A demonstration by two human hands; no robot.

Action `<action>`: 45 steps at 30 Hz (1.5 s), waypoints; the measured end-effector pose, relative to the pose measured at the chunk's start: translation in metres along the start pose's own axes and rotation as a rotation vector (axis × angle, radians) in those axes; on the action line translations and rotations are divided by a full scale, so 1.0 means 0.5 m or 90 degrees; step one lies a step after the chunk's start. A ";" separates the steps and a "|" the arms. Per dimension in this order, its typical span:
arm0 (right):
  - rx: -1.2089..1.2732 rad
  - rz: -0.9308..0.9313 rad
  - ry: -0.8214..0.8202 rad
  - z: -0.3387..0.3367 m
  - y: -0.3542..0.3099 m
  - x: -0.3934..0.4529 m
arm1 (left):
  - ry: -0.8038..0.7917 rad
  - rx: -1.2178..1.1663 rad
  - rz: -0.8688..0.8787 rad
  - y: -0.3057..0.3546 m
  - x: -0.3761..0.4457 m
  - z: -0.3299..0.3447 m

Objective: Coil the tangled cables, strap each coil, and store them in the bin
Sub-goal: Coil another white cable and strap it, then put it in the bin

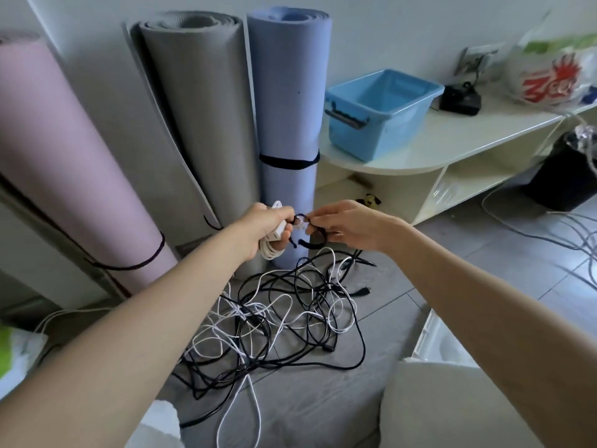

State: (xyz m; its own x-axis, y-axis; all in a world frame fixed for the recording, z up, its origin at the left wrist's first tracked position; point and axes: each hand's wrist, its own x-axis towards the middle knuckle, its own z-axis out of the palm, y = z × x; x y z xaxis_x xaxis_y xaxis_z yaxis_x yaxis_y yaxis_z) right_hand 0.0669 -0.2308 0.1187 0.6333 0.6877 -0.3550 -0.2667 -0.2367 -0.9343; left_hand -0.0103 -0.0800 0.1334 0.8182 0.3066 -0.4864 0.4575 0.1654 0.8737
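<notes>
At the centre of the view, both bare hands meet above a grey surface. The left hand (265, 226) has its fingers curled round a coiled white flat cable (274, 240), whose loops hang below the fist. The right hand (349, 226), at 3 o'clock from the left and just beside it, pinches one end of a thin dark strap (308, 240) between thumb and fingertips; the strap curves down beside the coil, and its other end lies against the left hand's fingers. Whether the strap passes fully round the coil cannot be told.

At 6 o'clock from the hands, a tangle of loose black and white cables (277, 321) lies spread on the grey surface, with one white loop trailing toward the bottom edge.

At 1 o'clock from the hands, a light blue rectangular plastic bin (381, 114) with a dark handle stands on a cream rounded-end shelf unit (458, 147); no cable shows inside it. A small black device (460, 98) sits at 3 o'clock from the bin, with a printed plastic bag (555, 76) farther right.

From 10 to 12 o'clock, three rolled foam mats stand against the white wall: a pink rolled mat (61, 163), a grey rolled mat (200, 108) and a lavender-blue rolled mat (287, 92), each bound by a dark band. At 3 o'clock, near the right edge, a black bucket (562, 176) stands on the tiled floor, with white cords running past it.
</notes>
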 end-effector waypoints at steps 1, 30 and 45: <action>-0.022 0.031 0.001 -0.021 0.018 0.006 | -0.001 0.016 -0.011 -0.009 0.020 0.010; -0.670 0.163 0.389 -0.510 0.294 0.417 | -0.089 0.065 -0.070 -0.168 0.467 0.286; -0.308 -0.023 0.615 -0.517 0.266 0.357 | -0.096 0.060 -0.080 -0.167 0.445 0.265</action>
State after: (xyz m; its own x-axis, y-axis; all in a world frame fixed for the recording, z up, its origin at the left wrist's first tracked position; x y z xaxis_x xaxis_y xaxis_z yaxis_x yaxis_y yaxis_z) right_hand 0.3324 -0.3170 -0.0779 0.9966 -0.0821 -0.0061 -0.0558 -0.6188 -0.7835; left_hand 0.1797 -0.1495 -0.0483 0.7926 0.1441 -0.5925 0.5834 0.1034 0.8056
